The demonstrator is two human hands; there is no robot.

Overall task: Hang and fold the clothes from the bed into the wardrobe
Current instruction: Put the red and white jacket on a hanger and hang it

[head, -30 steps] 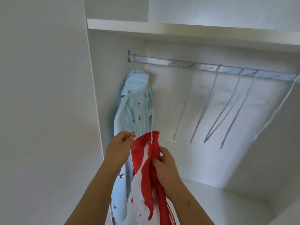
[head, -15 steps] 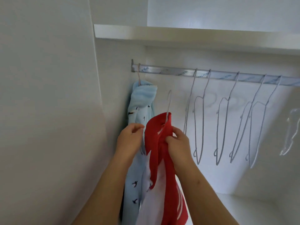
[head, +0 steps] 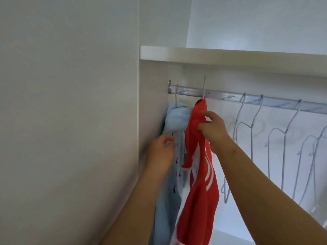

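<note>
1. Where the rail (head: 221, 96) ends at its left bracket, the white wardrobe side panel (head: 70, 121) fills everything left of it.
2. Below the rail's left end, the left hand (head: 161, 152) lies against the edge of the light blue garment with its fingers curled. Blur hides whether they grip the cloth, so I cannot tell.
3. The light blue garment (head: 177, 119), printed with small dark marks, hangs from the rail's left end on a hanger whose pale hook (head: 176, 95) loops over the rail.
4. Just right of it, under the rail, hangs the red and white garment (head: 200, 174), touching the blue one. Its wire hook (head: 204, 87) stands up across the rail with its tip above it. Whether it bears on the rail is unclear.
5. The right hand (head: 212, 128), just below the rail, pinches the red cloth near its top between thumb and fingers.
6. Farther right along the rail hang empty wire hangers (head: 251, 127), apart from both garments.
7. Above the rail runs a white shelf (head: 230, 55).
</note>
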